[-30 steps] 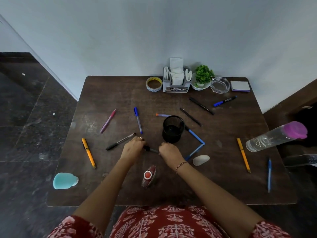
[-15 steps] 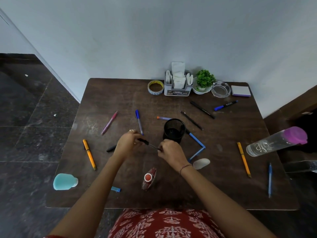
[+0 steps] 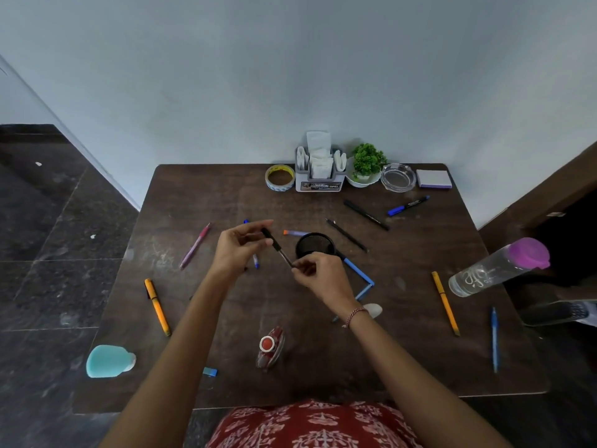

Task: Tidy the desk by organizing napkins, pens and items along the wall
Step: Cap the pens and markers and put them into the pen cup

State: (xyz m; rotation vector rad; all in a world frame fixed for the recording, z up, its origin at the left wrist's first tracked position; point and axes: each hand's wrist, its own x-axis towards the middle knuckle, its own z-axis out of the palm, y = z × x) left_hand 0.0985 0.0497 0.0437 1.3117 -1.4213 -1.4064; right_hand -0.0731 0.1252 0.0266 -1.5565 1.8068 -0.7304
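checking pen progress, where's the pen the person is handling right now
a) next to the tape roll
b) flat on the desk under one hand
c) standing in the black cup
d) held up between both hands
d: the left hand grips the black pen at its upper end and the right hand pinches its lower end, beside the black cup.

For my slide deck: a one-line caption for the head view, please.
Left hand and right hand hold a black pen over the desk, near the black mesh cup.
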